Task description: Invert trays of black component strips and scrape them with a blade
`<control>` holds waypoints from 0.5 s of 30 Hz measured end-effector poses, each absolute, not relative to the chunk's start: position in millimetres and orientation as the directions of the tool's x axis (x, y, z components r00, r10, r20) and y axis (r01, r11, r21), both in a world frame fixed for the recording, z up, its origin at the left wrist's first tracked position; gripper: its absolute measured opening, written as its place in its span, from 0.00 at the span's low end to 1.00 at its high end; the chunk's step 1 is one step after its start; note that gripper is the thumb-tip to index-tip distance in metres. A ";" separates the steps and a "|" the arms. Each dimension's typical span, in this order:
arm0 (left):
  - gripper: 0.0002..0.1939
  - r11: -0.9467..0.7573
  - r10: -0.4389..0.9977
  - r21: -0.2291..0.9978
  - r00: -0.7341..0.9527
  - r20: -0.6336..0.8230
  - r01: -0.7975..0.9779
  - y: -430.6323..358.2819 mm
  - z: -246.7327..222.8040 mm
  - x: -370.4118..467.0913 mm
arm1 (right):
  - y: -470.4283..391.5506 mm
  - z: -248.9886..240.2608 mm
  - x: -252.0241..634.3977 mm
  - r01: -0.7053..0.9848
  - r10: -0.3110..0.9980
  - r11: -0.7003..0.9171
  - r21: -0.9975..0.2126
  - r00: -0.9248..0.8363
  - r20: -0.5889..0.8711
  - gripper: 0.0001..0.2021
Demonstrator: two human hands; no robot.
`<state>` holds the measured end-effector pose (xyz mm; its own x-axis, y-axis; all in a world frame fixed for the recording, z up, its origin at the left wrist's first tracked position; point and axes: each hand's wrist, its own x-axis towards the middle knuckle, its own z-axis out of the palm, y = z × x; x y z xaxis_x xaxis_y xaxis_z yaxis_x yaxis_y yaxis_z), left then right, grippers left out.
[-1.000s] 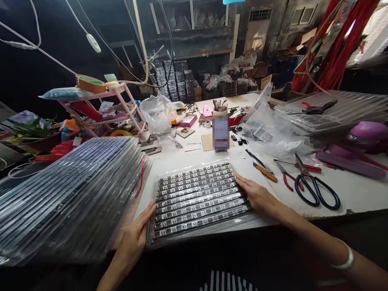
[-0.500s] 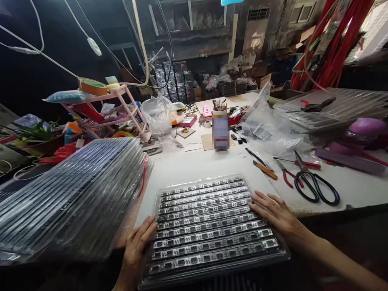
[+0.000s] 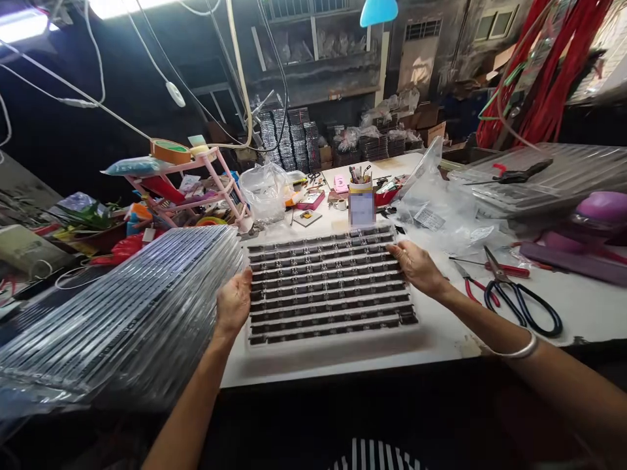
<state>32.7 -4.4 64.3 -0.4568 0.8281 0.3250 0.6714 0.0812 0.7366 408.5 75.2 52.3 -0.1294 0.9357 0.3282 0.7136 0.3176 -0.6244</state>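
Between my hands a clear plastic tray (image 3: 328,344) is held up, tilted, above the white worktop. Rows of small dark parts (image 3: 326,287) fill its grooves; their exact kind is too small to tell. My left hand (image 3: 235,301) grips the tray's left edge, its fingers partly hidden behind it. At the upper right edge, my right hand (image 3: 416,266) has closed on the tray, thumb on the near face. Close to my left arm stands a tall stack of similar clear trays (image 3: 132,307).
Scissors (image 3: 524,300) and red-handled pliers (image 3: 477,287) lie at the right. Behind the tray stand a pot of tools (image 3: 361,196) and a plastic bag (image 3: 435,202). A pink rack (image 3: 210,176) is at the back left. Cables (image 3: 235,65) hang overhead.
The tray has been lifted off the near side of the worktop, moved away from me and tilted up. Both hands went from resting along its sides to gripping its edges.
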 end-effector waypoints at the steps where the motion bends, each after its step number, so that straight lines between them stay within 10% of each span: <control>1: 0.28 0.140 0.860 0.684 -0.430 0.274 0.716 -9.7 59.6 31.8 | 71.6 46.2 409.3 0.731 0.950 0.296 -0.615 -0.156 0.271 0.27; 8: 0.30 0.374 0.918 0.261 -0.395 0.028 0.890 -25.4 22.5 41.9 | 57.7 12.2 414.0 0.901 0.976 0.142 -0.409 -0.196 -0.093 0.28; 15: 0.26 0.284 0.953 0.162 -0.297 0.062 0.945 -71.2 18.7 51.2 | 6.7 0.0 425.5 0.917 0.990 0.131 -0.376 -0.143 -0.004 0.26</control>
<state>51.2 -71.2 18.7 -0.2965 0.9530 0.0623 0.9453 0.2836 0.1615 425.5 6.7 0.0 -0.1428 0.9897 -0.0035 0.9174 0.1310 -0.3759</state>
